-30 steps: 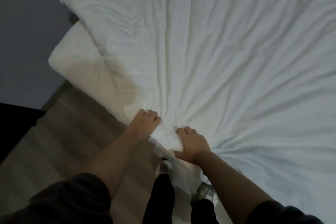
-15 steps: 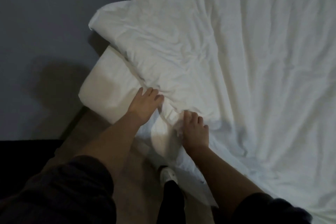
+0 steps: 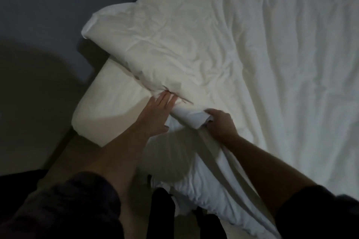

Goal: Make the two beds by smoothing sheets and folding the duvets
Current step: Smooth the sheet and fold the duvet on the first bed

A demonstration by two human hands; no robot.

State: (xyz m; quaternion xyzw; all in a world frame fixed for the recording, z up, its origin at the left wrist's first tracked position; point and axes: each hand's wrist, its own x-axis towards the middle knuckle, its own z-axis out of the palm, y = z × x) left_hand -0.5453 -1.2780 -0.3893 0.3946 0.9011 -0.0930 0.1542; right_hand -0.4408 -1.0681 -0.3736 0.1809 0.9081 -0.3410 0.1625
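L hand [image 3: 156, 115] is reaching fwd, palm down, fingers lying straight & slightly spread, thumb sticking out to the R. R hand [image 3: 220, 123] is gripping a bunched roll of duvet [image 3: 187, 117], fingers curling round it, knuckles up. Both forearms are showing bare, dark sleeves [image 3: 77, 200] sitting near the elbows.

cam: head, one wide-angle, worn on the person's head | stance: above the mattress corner [image 3: 108, 106] | faces: forward and steeply down | range: close | frame: left hand [image 3: 155, 116] and right hand [image 3: 220, 124] at centre, forearms [image 3: 262, 161] at bottom edge, duvet [image 3: 194, 44] filling upper right
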